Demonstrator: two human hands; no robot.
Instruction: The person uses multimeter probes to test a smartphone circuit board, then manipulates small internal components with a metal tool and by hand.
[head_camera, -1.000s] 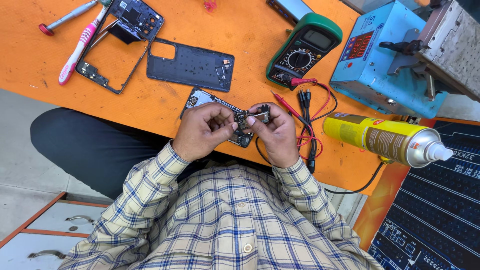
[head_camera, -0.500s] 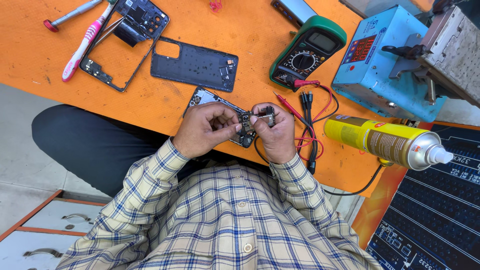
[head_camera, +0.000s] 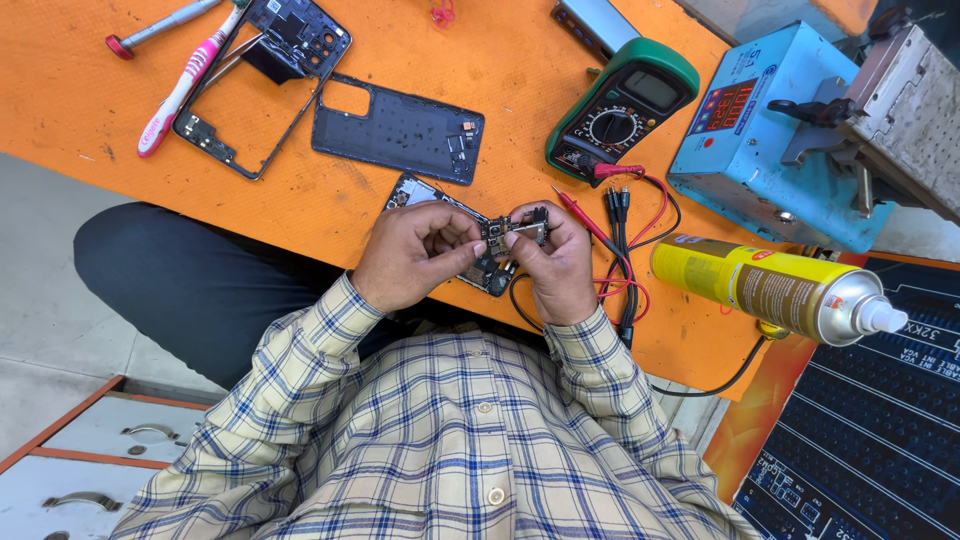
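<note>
My left hand and my right hand meet over the near edge of the orange table. Between their fingertips they pinch a small dark circuit board with metal parts. Under the hands lies an opened phone body, partly hidden by my left hand. Both hands are closed on the small board.
A dark phone back cover and a phone frame lie farther up the table, beside a pink toothbrush and a screwdriver. A green multimeter with red and black leads, a yellow spray can and a blue box device stand to the right.
The hands stay together on the small board with only slight finger shifts. The view has drifted a little.
</note>
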